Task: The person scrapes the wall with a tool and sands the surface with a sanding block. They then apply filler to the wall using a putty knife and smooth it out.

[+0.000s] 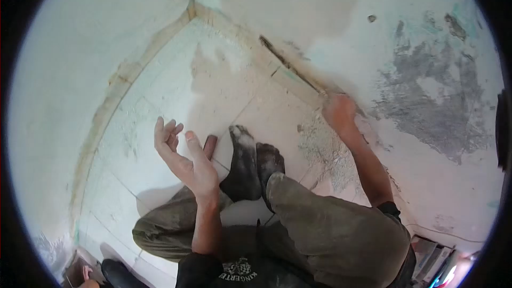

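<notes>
My right grip (339,111) presses the wall-floor seam (298,77); I cannot tell its hold. Left grip (184,160) hangs wide over bare dusty floor (160,101).

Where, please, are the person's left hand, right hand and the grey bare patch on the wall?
left hand (181,157), head view, on the open palm.
right hand (339,111), head view, on its back, at the skirting.
grey bare patch of wall plaster (426,101), head view, on its middle.

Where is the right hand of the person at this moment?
In the head view, the right hand is on the right side, pressed at the foot of the wall, where it meets the tiled floor, beside a grey patch.
</notes>
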A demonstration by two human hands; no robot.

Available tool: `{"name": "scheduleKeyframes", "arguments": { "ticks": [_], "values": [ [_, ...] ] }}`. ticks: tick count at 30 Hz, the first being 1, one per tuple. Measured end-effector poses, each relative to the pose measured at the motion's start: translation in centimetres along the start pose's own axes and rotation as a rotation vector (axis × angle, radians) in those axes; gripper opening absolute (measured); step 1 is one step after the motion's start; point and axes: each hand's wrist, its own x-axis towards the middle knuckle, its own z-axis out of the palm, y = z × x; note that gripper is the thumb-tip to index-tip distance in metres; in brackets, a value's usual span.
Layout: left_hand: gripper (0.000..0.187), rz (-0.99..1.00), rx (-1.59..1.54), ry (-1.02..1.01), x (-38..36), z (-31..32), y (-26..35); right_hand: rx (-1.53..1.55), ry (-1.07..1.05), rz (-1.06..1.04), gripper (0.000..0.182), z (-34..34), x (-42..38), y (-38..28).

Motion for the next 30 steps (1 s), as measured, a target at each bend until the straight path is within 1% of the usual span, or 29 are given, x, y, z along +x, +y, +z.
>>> {"name": "scheduleKeyframes", "arguments": {
  "ticks": [1, 2, 3, 4, 5, 7, 8, 9, 10, 11, 12, 13, 14, 16, 17, 18, 19, 20, 21, 22, 23, 25, 26, 28, 29, 30],
  "values": [
    [0.046, 0.043, 0.013, -0.02, -0.1, -0.2, -0.1, 0.058, 0.101, 0.033, 0.024, -1.7, -0.7, -0.4],
    [0.046, 0.013, -0.054, 0.001, -0.2, 0.0, 0.1, 0.053, 0.097, 0.02, 0.024, -3.9, -1.2, -1.0],
    [0.046, 0.007, -0.056, 0.005, 0.0, 0.2, 0.1, 0.152, 0.163, 0.047, 0.023, -6.2, -2.0, -2.1],
    [0.046, -0.035, -0.066, 0.002, 0.1, 0.3, 0.2, 0.254, 0.229, 0.079, 0.022, -7.3, -2.4, -2.5],
    [0.046, -0.072, -0.077, -0.003, 0.2, 0.6, 0.2, 0.253, 0.232, 0.08, 0.022, -6.3, -2.0, -2.0],
    [0.047, -0.082, -0.066, -0.037, 0.1, 0.9, 0.4, -0.009, -0.103, 0.12, 0.018, -2.7, -1.4, -0.4],
    [0.047, -0.09, -0.054, -0.065, 0.2, 1.1, 0.4, -0.01, -0.095, 0.131, 0.018, -1.8, -1.5, -0.1],
    [0.047, -0.08, -0.06, -0.067, 0.2, 1.0, 0.0, -0.044, -0.084, 0.087, 0.017, -1.6, -1.3, -0.5],
    [0.049, -0.069, -0.063, -0.11, -0.1, 0.8, -0.7, -0.079, -0.074, 0.038, 0.017, -1.6, -0.9, -0.8],
    [0.052, -0.068, -0.059, -0.157, -0.4, 0.6, -1.0, -0.08, -0.075, 0.037, 0.017, -2.2, -1.2, -0.6],
    [0.051, -0.117, -0.154, -0.124, -0.7, 1.0, -0.5, 0.07, 0.002, 0.095, 0.018, -5.4, -1.3, -1.7],
    [0.051, -0.118, -0.154, -0.125, -0.7, 1.1, -0.7, 0.219, 0.079, 0.153, 0.019, -7.1, -1.5, -2.3],
    [0.051, -0.107, -0.119, -0.139, -0.6, 1.1, -0.9, 0.22, 0.079, 0.158, 0.019, -7.0, -1.8, -2.4],
    [0.051, -0.08, -0.102, -0.156, -0.3, 1.6, -1.5, 0.204, 0.233, 0.085, 0.023, -6.2, -1.9, -1.9],
    [0.05, -0.066, -0.072, -0.187, -0.3, 1.8, -1.9, 0.198, 0.242, 0.097, 0.023, -4.7, -1.6, -1.3],
    [0.049, -0.05, -0.04, -0.224, -0.3, 1.9, -2.1, 0.068, 0.022, 0.1, 0.026, -2.5, -1.1, -0.6],
    [0.049, -0.036, -0.045, -0.237, -0.3, 1.9, -2.0, -0.054, -0.198, 0.101, 0.029, -1.8, -0.6, -0.7],
    [0.049, -0.06, -0.082, -0.266, -0.5, 2.0, -1.8, -0.053, -0.187, 0.108, 0.029, -1.8, -0.6, -0.2],
    [0.049, -0.096, -0.108, -0.311, -0.9, 1.9, -1.6, 0.094, 0.002, 0.161, 0.028, -3.0, -1.5, -0.4],
    [0.044, -0.109, -0.14, -0.311, -1.1, 1.8, -1.6, 0.235, 0.195, 0.217, 0.027, -4.2, -2.6, -0.5],
    [0.044, -0.099, -0.15, -0.321, -0.8, 2.2, -1.7, 0.23, 0.207, 0.229, 0.027, -5.3, -3.2, -0.1],
    [0.04, -0.176, -0.023, -0.497, -0.3, 2.0, -1.9, 0.169, 0.523, 0.144, 0.028, -6.8, -5.9, 0.6],
    [0.04, -0.177, -0.023, -0.509, 0.0, 2.3, -2.2, 0.164, 0.519, 0.154, 0.028, -6.5, -7.0, 0.6],
    [0.035, -0.199, 0.179, -0.616, 0.2, 3.0, -3.0, 1.164, 0.792, 0.599, 0.025, -5.9, -9.0, 0.1],
    [0.035, -0.205, 0.181, -0.628, 0.1, 3.0, -3.4, 1.155, 0.789, 0.611, 0.025, -5.6, -9.9, 0.0],
    [0.035, -0.205, 0.176, -0.649, 0.1, 3.3, -3.8, 1.177, 0.937, 0.533, 0.027, -5.8, -10.0, -0.2]
  ]
}}
